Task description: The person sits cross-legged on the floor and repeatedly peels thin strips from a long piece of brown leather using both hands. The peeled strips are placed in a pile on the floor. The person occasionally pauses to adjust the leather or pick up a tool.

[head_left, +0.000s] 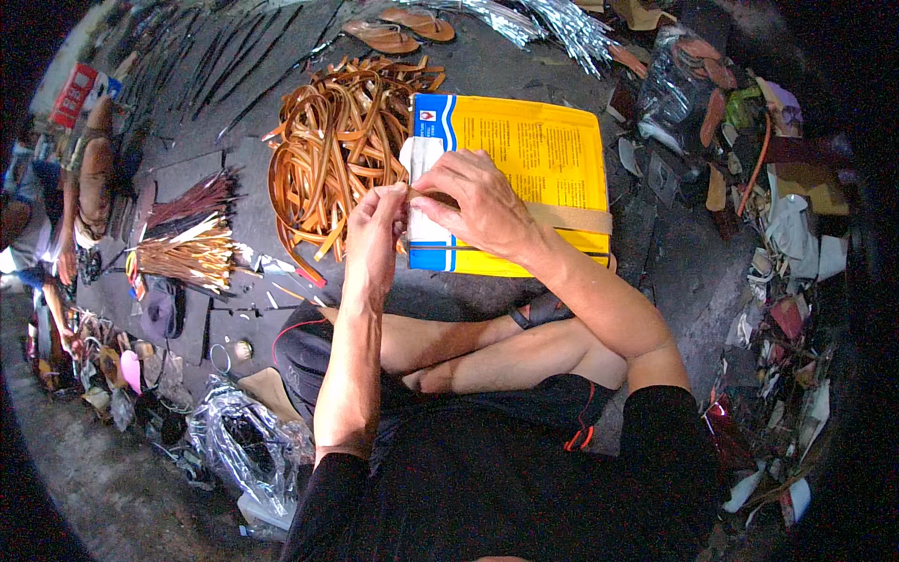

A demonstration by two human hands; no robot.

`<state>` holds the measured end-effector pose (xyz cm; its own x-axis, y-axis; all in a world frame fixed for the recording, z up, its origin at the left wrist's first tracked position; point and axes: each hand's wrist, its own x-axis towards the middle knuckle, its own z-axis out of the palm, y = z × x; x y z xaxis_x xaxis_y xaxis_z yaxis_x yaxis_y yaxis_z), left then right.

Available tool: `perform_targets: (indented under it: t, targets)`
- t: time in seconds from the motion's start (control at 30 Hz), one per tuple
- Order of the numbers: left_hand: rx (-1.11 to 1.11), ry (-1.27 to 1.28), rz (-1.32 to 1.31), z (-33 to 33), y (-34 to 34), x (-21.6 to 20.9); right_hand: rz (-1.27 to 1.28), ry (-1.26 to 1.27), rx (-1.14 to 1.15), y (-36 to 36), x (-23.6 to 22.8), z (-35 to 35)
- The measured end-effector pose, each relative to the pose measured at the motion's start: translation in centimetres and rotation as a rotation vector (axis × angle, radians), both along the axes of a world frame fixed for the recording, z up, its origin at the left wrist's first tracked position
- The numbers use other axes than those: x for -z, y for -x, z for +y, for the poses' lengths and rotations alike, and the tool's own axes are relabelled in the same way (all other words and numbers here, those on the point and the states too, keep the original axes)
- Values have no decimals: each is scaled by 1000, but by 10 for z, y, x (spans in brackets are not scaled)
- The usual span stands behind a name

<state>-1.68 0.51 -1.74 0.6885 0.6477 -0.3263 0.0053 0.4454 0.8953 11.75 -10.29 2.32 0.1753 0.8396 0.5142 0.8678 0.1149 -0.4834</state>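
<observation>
My left hand [376, 229] and my right hand [478, 204] meet over the left end of a yellow, blue and white canister [534, 155] lying flat in front of my crossed legs. Both are closed in a pinch on a narrow brown strap, mostly hidden by the fingers. Under my right hand a white pad [426, 152] covers part of the canister, and a tan band [576, 218] runs across its right side. A tangled pile of brown straps [328, 140] lies just left of the canister, close to my left hand.
Bundles of brown and pale strips [192, 248] lie at left, near another person's arm [67, 229]. Crumpled clear plastic [248, 431] sits by my left knee. Sandals [398, 30] and silvery strips [562, 33] are at the far side. Scraps [791, 234] line the right.
</observation>
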Motion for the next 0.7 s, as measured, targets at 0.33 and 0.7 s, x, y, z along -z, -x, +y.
perform_targets:
  t: [0.33,0.7]
  targets:
    - [-20,-158,27,-7,-1,-6,116,21,-22,-3,6,1]
    - [-63,147,-74,12,6,31,87,-7,-48,-7,6,-1]
